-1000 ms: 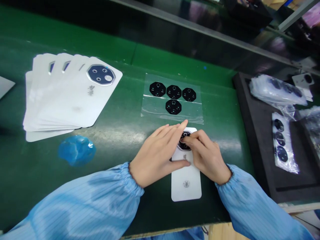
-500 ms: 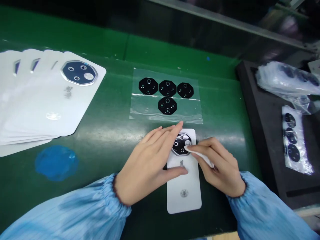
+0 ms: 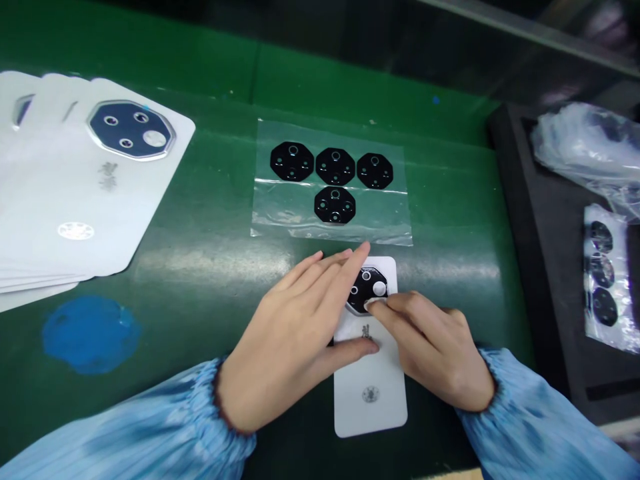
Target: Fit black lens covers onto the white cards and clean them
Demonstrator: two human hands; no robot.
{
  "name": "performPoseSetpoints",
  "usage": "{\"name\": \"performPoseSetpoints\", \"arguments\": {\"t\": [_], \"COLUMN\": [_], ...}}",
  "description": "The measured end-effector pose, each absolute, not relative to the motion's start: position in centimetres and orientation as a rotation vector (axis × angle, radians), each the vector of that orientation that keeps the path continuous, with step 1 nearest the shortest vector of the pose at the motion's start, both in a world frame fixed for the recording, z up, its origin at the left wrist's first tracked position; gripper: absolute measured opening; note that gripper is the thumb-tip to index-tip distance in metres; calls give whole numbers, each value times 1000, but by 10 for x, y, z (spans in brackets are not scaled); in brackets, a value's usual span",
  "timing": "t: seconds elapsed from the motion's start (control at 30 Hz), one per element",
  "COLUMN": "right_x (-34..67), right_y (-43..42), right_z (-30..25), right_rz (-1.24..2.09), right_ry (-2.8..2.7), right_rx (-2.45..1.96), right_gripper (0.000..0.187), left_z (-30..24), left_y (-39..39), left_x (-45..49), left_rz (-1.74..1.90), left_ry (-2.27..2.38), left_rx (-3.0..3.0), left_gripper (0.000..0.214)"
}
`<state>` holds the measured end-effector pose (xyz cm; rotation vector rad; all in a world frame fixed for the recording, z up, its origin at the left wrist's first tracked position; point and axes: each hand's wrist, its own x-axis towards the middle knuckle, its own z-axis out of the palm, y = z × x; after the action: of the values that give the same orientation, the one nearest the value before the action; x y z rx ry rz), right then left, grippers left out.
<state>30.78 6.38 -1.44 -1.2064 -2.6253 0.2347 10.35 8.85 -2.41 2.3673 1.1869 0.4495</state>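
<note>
Just beyond the grip [image 3: 370,300] lies a clear plastic sheet [image 3: 285,217] carrying four black octagonal lens pieces [image 3: 335,167]. Off left sit fanned white phone back panels [image 3: 100,200] and a blue film [image 3: 90,335] (its edge ragged); off right, a black foam tray [image 3: 515,200] holds bagged lens strips [image 3: 605,280].

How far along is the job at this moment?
Done: a fanned stack of white phone back covers, the top one showing a fitted octagonal lens. In hand: one cover, pinned by the left hand, its black lens under the right hand. Left: four black lenses on clear film.
</note>
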Motion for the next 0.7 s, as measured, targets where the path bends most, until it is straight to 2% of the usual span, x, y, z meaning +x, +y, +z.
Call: {"name": "performPoseSetpoints", "arguments": {"t": [0.1, 0.17, 0.3, 0.4, 0.63, 0.7], "right_x": [308, 310, 318, 323, 323, 322], "right_y": [65, 67, 74, 76, 73, 73], "right_z": [-13, -11, -8, -10, -10, -9], "right_rz": [284, 443, 914, 1107, 1110, 1113], "right_ry": [-2579, -2429, -1733, -1361, -1326, -1342], "right_rx": [-1247, -1312, -1432, -1407, -1358, -1355], "right_gripper": [29, 30, 17, 12, 10, 10], "left_z": [-24, -24, -23, -23, -21, -13], "left_y": [89, 89, 88, 88, 89, 83], "left_x": [103, 102, 101, 101, 100, 100], "left_rz": [442, 440, 416, 399, 472, 604], "left_ry": [1182, 1185, 1208, 1211, 1170, 1178], "left_rx": [2378, 2394, 2397, 2387, 2335, 2243], "left_gripper": [89, 91, 93, 94, 98, 83]}}
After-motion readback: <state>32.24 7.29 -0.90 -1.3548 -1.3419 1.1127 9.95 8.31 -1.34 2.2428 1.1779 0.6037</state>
